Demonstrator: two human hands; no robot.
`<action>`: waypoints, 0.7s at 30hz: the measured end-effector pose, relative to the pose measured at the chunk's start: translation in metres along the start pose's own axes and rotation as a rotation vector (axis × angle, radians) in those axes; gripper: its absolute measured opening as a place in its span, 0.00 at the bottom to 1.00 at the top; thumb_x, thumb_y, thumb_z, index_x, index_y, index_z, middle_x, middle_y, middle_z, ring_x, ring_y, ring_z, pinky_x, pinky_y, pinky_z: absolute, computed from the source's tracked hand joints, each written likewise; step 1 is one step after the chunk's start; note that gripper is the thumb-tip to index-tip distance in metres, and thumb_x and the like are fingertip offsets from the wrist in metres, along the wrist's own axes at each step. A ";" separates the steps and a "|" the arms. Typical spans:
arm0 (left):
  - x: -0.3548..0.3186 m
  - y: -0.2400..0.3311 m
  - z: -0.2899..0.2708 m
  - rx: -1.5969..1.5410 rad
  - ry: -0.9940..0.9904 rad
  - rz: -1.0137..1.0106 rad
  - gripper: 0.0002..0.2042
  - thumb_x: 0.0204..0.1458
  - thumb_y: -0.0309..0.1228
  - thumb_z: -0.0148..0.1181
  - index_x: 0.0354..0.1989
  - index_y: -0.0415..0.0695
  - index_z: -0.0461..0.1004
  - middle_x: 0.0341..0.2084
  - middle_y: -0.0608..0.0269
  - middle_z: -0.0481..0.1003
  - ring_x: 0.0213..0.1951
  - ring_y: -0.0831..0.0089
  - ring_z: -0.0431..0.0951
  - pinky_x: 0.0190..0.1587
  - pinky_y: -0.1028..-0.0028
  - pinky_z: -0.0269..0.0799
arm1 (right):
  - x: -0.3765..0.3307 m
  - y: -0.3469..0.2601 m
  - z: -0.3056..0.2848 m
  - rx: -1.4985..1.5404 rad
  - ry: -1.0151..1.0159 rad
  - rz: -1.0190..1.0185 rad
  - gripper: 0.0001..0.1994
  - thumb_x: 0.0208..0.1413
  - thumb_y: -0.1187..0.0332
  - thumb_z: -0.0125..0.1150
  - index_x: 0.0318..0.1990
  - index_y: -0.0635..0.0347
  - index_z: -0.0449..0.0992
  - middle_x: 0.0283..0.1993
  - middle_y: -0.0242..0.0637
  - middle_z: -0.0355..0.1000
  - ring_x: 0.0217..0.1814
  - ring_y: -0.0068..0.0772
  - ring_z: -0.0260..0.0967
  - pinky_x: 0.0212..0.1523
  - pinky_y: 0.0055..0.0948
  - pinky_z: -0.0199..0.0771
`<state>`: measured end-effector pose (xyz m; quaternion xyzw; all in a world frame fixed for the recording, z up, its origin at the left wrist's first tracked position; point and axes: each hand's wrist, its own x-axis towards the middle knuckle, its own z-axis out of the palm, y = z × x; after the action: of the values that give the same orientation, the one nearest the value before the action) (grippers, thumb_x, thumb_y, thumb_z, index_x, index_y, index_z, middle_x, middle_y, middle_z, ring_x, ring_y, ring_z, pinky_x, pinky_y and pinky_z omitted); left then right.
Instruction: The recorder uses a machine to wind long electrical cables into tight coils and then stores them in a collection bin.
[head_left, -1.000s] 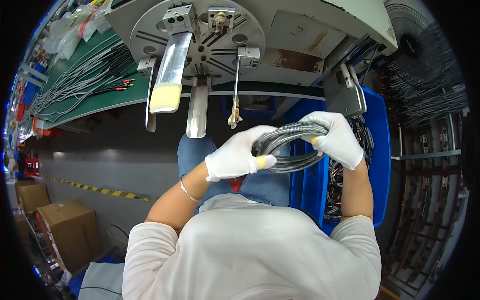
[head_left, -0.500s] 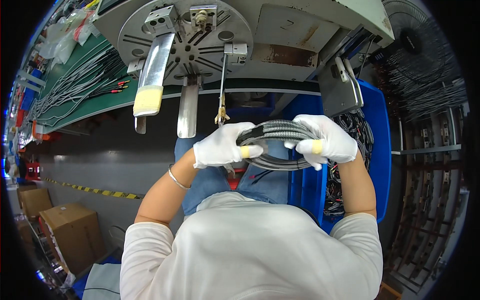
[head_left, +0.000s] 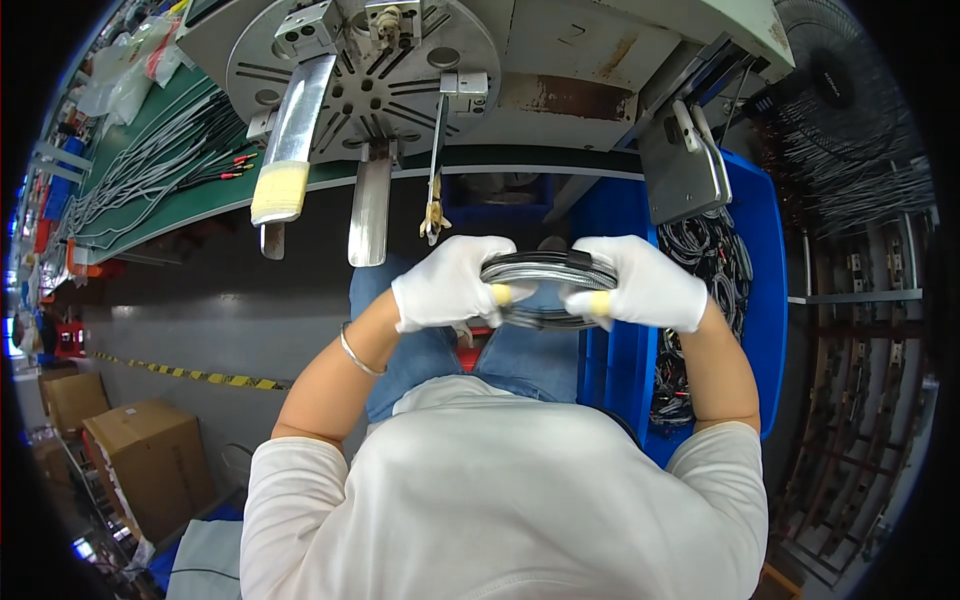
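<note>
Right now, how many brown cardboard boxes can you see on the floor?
2: the larger brown cardboard box stands on the floor at lower left, and a smaller cardboard box sits just beyond it, nearer the picture's left rim. Others may be hidden past the edge.

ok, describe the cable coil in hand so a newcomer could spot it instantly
Start at the round slotted metal disc at the top, then drop to the two white-gloved hands below it. The grey cable coil is gripped between the left hand and right hand. Unlike the dark loose cables in the blue bin, it is one flat, tidy ring.
</note>
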<state>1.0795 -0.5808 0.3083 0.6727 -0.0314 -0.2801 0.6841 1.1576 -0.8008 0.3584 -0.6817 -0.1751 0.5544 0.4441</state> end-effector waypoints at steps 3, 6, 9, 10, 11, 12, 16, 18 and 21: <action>-0.003 0.018 0.020 0.239 0.167 -0.068 0.08 0.50 0.27 0.63 0.32 0.34 0.73 0.20 0.62 0.75 0.24 0.81 0.74 0.27 0.81 0.71 | 0.014 0.010 0.017 -0.856 0.566 -0.423 0.10 0.41 0.78 0.65 0.34 0.64 0.74 0.27 0.41 0.74 0.29 0.32 0.75 0.29 0.27 0.73; -0.002 -0.002 0.011 0.068 0.122 0.029 0.12 0.50 0.33 0.64 0.31 0.36 0.73 0.18 0.66 0.73 0.23 0.82 0.73 0.28 0.80 0.70 | 0.017 0.014 0.013 -0.699 0.557 -0.532 0.09 0.41 0.79 0.64 0.33 0.64 0.74 0.27 0.41 0.74 0.27 0.35 0.75 0.28 0.27 0.73; -0.007 0.001 0.011 -0.034 0.059 0.008 0.12 0.50 0.34 0.64 0.32 0.37 0.73 0.19 0.66 0.73 0.22 0.82 0.73 0.28 0.79 0.70 | 0.021 0.016 0.011 -0.647 0.600 -0.667 0.08 0.41 0.80 0.64 0.32 0.63 0.74 0.26 0.41 0.74 0.27 0.37 0.75 0.28 0.28 0.72; -0.011 0.007 0.012 -0.052 0.018 -0.061 0.12 0.50 0.33 0.64 0.33 0.36 0.73 0.20 0.66 0.74 0.21 0.81 0.73 0.27 0.80 0.71 | 0.022 0.017 0.011 -0.674 0.650 -0.747 0.08 0.41 0.79 0.64 0.31 0.63 0.74 0.26 0.41 0.73 0.27 0.38 0.75 0.28 0.28 0.72; -0.012 0.010 0.013 -0.071 -0.023 -0.130 0.11 0.50 0.31 0.64 0.35 0.35 0.73 0.21 0.65 0.75 0.21 0.81 0.74 0.26 0.80 0.71 | 0.023 0.016 0.011 -0.701 0.700 -0.828 0.08 0.41 0.79 0.64 0.31 0.62 0.75 0.26 0.41 0.73 0.27 0.39 0.74 0.28 0.29 0.72; -0.012 0.012 0.013 -0.069 -0.019 -0.128 0.11 0.50 0.31 0.64 0.35 0.35 0.73 0.21 0.65 0.75 0.21 0.81 0.74 0.26 0.80 0.71 | 0.022 0.015 0.011 -0.702 0.699 -0.831 0.08 0.41 0.79 0.64 0.31 0.62 0.75 0.26 0.41 0.73 0.27 0.39 0.74 0.28 0.29 0.72; -0.006 0.018 0.017 0.225 -0.024 0.003 0.13 0.50 0.34 0.64 0.35 0.37 0.73 0.20 0.64 0.75 0.20 0.81 0.74 0.26 0.78 0.72 | 0.021 0.009 0.013 -0.897 0.767 -0.986 0.09 0.40 0.76 0.67 0.31 0.60 0.75 0.26 0.39 0.74 0.27 0.40 0.74 0.28 0.28 0.73; -0.003 0.020 0.022 0.450 0.184 0.285 0.14 0.50 0.37 0.64 0.33 0.37 0.74 0.19 0.61 0.75 0.20 0.80 0.75 0.25 0.78 0.72 | 0.024 0.015 0.009 -0.994 0.780 -0.914 0.08 0.42 0.70 0.66 0.32 0.57 0.75 0.25 0.38 0.74 0.25 0.38 0.74 0.26 0.29 0.73; -0.001 0.024 0.031 0.623 0.315 0.369 0.15 0.50 0.40 0.65 0.32 0.38 0.74 0.18 0.59 0.74 0.20 0.77 0.76 0.25 0.77 0.72 | 0.022 0.014 0.008 -1.074 0.779 -0.823 0.10 0.43 0.66 0.66 0.34 0.56 0.76 0.25 0.36 0.74 0.24 0.37 0.74 0.25 0.29 0.73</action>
<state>1.0738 -0.6099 0.3342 0.8659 -0.1298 -0.0231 0.4825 1.1537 -0.7889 0.3337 -0.8289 -0.4899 -0.0950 0.2527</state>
